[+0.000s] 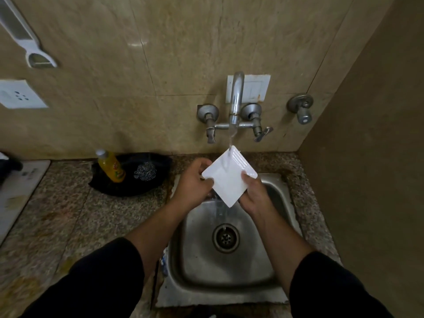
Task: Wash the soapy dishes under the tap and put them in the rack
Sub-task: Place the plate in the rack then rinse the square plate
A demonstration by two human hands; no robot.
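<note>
A white square plate [227, 177] is held tilted over the steel sink [229, 267], one corner up under the tap [236, 99]. Water runs from the spout onto the plate's upper corner and streams off its lower edge toward the drain [226, 237]. My left hand [195, 182] grips the plate's left corner. My right hand [254, 193] holds its right edge, thumb on top. No rack is in view.
Left of the sink, a black pan [130, 177] on the granite counter [57, 214] holds a yellow dish-soap bottle [111, 166] and a steel scrubber [145, 172]. A white board [18, 187] lies at far left. A brown wall [371, 157] closes the right side.
</note>
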